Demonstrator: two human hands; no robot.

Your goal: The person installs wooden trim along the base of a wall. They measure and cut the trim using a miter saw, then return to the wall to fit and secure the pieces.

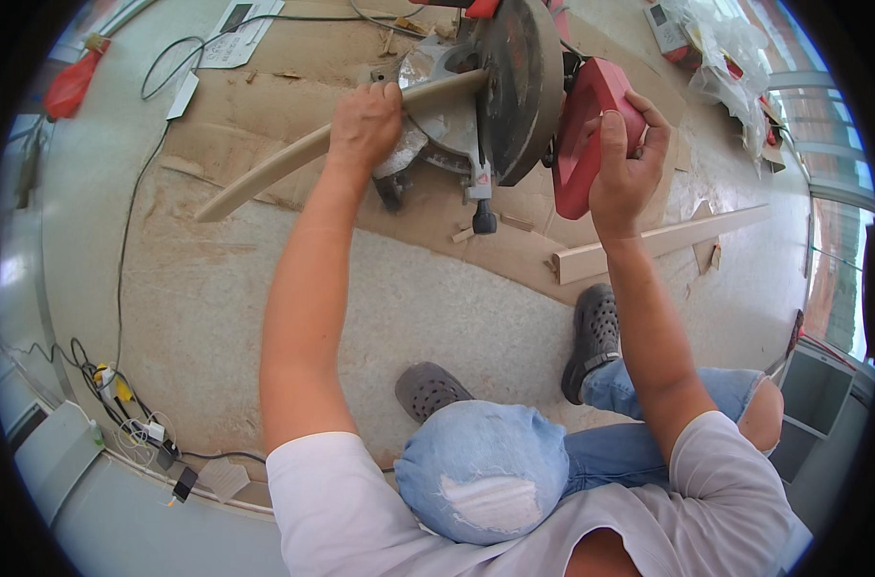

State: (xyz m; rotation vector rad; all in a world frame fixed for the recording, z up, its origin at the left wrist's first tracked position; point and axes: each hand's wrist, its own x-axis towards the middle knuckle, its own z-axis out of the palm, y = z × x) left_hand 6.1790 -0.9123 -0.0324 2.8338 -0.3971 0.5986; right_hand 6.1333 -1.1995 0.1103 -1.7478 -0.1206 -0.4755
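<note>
A miter saw with a large dark round blade or guard (526, 91) stands on the floor in front of me. Across its metal base (447, 144) lies a long pale strip of wood trim (264, 179), its far right end reaching the dark disc. My left hand (365, 125) is closed on this strip just left of the saw, holding it down. To the right of the disc, my right hand (630, 168) curls round the red saw handle (580, 163), thumb along its near side. Part of the fingers is hidden behind the handle.
Flattened cardboard (255, 115) covers the floor under the saw, with wood scraps scattered on it. Another wood length (663, 242) lies at the right, near my shoe (596, 327). A black cable (127, 250) runs down the left to tangled plugs (120, 385). Clear plastic wrapping (731, 67) sits far right.
</note>
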